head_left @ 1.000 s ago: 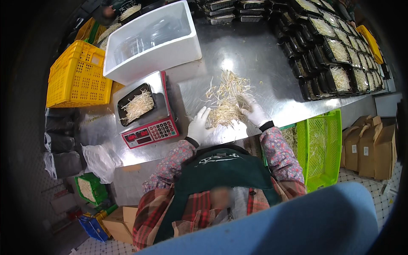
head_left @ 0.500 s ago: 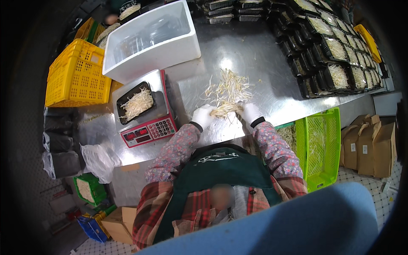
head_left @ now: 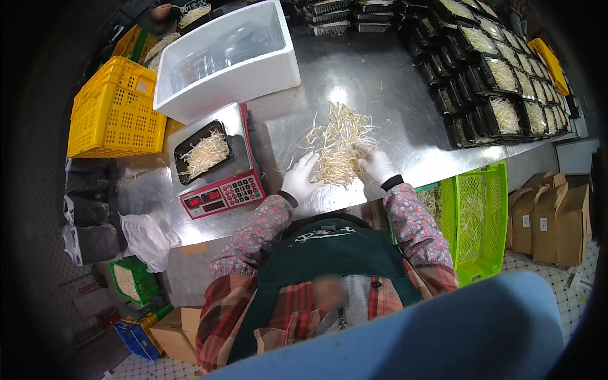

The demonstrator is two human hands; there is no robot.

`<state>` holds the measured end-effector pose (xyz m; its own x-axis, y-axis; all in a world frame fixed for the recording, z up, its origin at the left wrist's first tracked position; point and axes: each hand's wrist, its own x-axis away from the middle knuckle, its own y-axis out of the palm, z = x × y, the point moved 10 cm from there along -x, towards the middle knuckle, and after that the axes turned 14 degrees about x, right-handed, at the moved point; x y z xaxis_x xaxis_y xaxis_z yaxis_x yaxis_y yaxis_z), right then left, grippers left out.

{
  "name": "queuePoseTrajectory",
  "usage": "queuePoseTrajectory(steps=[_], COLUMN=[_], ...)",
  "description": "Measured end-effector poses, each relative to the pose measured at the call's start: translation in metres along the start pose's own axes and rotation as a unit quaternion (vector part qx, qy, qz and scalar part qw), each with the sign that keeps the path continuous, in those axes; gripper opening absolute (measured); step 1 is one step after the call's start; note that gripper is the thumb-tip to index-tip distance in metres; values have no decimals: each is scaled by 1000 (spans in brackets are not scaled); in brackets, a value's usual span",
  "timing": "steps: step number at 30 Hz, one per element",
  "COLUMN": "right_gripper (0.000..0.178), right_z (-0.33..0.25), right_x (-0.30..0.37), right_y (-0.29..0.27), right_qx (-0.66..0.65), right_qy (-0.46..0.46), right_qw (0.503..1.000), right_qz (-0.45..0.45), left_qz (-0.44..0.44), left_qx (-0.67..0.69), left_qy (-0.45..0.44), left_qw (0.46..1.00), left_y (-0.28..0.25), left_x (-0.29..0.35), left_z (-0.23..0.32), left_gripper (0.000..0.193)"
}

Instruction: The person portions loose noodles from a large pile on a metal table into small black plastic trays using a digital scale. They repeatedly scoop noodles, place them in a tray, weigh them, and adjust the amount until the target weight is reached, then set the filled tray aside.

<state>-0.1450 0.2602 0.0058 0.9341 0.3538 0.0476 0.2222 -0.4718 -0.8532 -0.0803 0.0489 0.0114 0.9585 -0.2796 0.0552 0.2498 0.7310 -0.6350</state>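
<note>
A loose heap of bean sprouts [head_left: 342, 142] lies on the steel table in front of me. At its left edge is my white-gloved left hand [head_left: 302, 177], fingers apart, holding nothing. My right hand [head_left: 379, 167], gloved too, is at the right edge with fingers stretched toward the sprouts, some of them hidden among the strands. To the left stands a red digital scale [head_left: 218, 196] with a steel pan. On that pan rests a black tray [head_left: 185, 147] filled with sprouts [head_left: 208, 155].
A white foam box [head_left: 231, 82] holding clear plastic sits behind the scale, beside a yellow crate [head_left: 117, 114]. Stacked sprout trays [head_left: 503, 114] fill the table's right end. Below it stands a green crate [head_left: 472, 221]. A plastic bag [head_left: 145, 237] hangs at the left edge.
My hands have moved apart, fingers opening from the gathered sprouts. The near end of the sprouts, bunched between my hands before, now lies spread on the table.
</note>
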Motion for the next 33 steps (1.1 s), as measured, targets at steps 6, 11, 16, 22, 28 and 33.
queuePoseTrajectory(steps=[6,11,16,22,28,33], right_gripper=[110,101,44,24,24,35], right_z=[-27,-50,-15,-8,-72,-207], right_x=[16,11,2,-9,-48,-94], right_y=[6,50,26,22,24,19], right_qx=[164,225,-87,-570,-653,-670], right_qy=[11,-10,134,172,144,30], right_qw=[985,972,983,792,730,701], right_qz=[-57,-65,-88,-136,-139,-242], left_qz=[-12,-22,66,99,148,220], left_qx=[-5,-6,112,261,368,330], left_qy=[-9,-41,-21,-80,-58,-75], left_qw=[1000,999,991,957,916,915], left_y=[2,19,-2,-24,-65,-126], left_x=[7,-8,11,51,96,146], left_z=[-14,-21,-34,-46,-35,-40], left_gripper=[93,78,62,42,34,33])
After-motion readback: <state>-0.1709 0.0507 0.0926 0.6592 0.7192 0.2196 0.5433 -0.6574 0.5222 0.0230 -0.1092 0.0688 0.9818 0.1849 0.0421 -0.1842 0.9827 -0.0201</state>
